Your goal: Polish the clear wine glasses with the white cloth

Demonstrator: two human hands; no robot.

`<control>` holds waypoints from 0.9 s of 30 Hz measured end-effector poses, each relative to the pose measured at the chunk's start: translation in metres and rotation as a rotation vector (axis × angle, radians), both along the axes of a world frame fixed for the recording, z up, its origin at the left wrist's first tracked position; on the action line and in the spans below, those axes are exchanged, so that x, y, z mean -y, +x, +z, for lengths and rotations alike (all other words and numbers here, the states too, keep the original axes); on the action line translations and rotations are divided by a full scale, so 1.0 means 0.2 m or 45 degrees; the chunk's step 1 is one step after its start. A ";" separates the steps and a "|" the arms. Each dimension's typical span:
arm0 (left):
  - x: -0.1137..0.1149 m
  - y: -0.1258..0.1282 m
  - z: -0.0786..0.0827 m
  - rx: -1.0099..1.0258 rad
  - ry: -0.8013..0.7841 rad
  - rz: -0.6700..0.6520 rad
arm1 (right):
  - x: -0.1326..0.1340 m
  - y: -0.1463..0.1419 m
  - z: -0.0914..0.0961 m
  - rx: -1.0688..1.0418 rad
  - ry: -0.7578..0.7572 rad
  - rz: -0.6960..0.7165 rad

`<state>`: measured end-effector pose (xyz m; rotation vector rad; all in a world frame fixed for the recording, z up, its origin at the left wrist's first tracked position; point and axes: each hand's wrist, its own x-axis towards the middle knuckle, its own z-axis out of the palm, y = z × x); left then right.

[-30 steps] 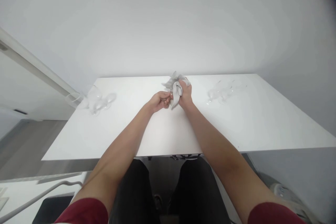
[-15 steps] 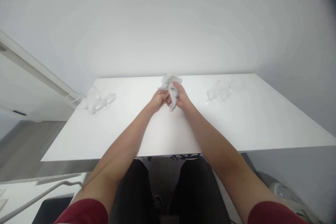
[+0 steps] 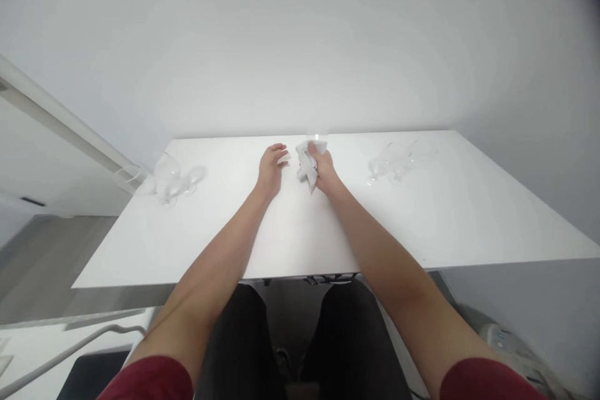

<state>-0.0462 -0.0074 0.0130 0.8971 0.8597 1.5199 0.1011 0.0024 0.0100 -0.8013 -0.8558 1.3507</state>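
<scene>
In right hand (image 3: 324,164), white cloth (image 3: 305,164)

bare right hand (image 3: 325,165): grips crumpled pale-grey cloth (image 3: 306,164) | bare left hand (image 3: 270,165): fingers parted, nearby | clear rounded glassware (image 3: 169,185): both sides, white rectangular table (image 3: 469,212)

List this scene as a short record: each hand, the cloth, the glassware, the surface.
Left hand: open, to the left of the cloth, with a gap between them
Right hand: closed on the cloth
Cloth: whitish, crumpled, one end hanging down
Beyond cloth: a faint clear shape, too indistinct to identify
Left glassware: clear pieces clustered near the table's left edge
Right glassware: clear pieces grouped right of the right hand
Surface: white table against a pale wall
</scene>
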 end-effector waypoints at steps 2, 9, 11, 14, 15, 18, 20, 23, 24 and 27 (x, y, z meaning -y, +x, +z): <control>0.04 -0.01 0.04 0.073 0.061 -0.099 | 0.03 -0.03 0.00 0.075 0.016 0.278; 0.12 0.00 0.12 0.024 0.264 -0.266 | 0.11 -0.10 0.01 0.453 0.274 0.513; 0.12 0.01 0.11 0.023 0.306 -0.177 | 0.10 -0.10 0.00 0.655 0.355 0.263; 0.10 0.01 0.10 0.039 0.317 -0.138 | 0.09 -0.10 -0.01 0.815 0.427 0.006; 0.10 0.00 0.10 0.050 0.309 -0.142 | 0.08 -0.10 -0.01 0.812 0.429 0.023; 0.09 -0.01 0.09 0.098 0.257 -0.152 | 0.09 -0.09 0.00 0.590 0.331 0.313; 0.08 -0.02 0.09 0.116 0.208 -0.166 | 0.09 -0.09 0.01 0.382 0.227 0.520; 0.07 -0.02 0.09 0.108 0.192 -0.158 | 0.10 -0.10 0.01 0.396 0.230 0.498; 0.07 -0.01 0.09 0.103 0.207 -0.137 | 0.10 -0.10 0.01 0.503 0.277 0.380; 0.07 0.00 0.09 0.097 0.271 -0.066 | 0.09 -0.11 -0.01 0.828 0.378 -0.042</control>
